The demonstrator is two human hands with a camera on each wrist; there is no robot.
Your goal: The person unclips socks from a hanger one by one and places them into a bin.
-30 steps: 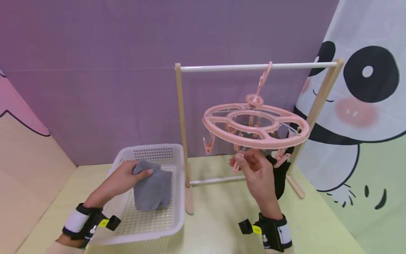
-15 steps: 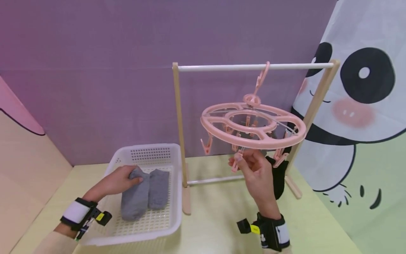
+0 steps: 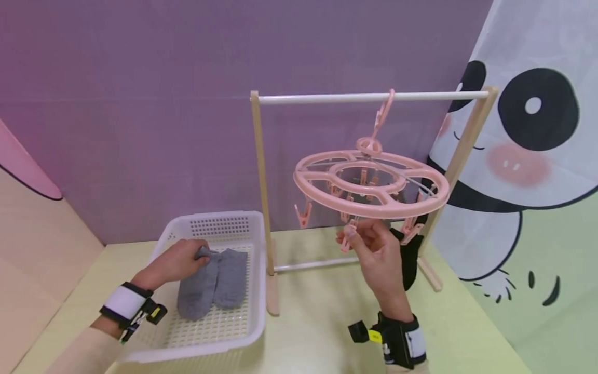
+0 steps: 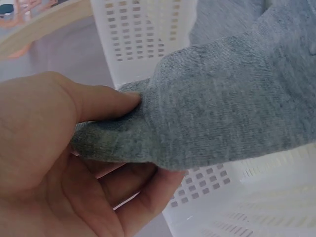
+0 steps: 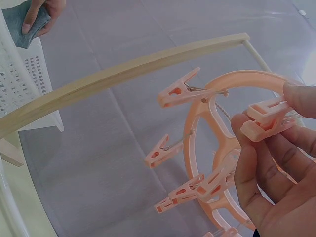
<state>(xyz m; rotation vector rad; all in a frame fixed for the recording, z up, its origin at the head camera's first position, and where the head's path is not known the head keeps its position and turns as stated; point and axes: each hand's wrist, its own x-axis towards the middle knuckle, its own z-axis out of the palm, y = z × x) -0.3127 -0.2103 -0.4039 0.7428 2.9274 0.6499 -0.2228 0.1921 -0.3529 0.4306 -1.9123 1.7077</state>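
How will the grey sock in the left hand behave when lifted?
Probably floppy: the grey sock creases where the left hand pinches it. Likely light for its size, as it looks like fine knit. Slipping seems unlikely given the matte, textured surface.

I can read no text; the small yellow rectangular tag [image 3: 375,336] on the black-and-white right wrist strap [image 3: 396,343] is too tiny.

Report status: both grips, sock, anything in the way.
Left grip pinching grey sock over white basket. Right grip holding pink clip under hanger ring. Wooden post stands between basket and clip.
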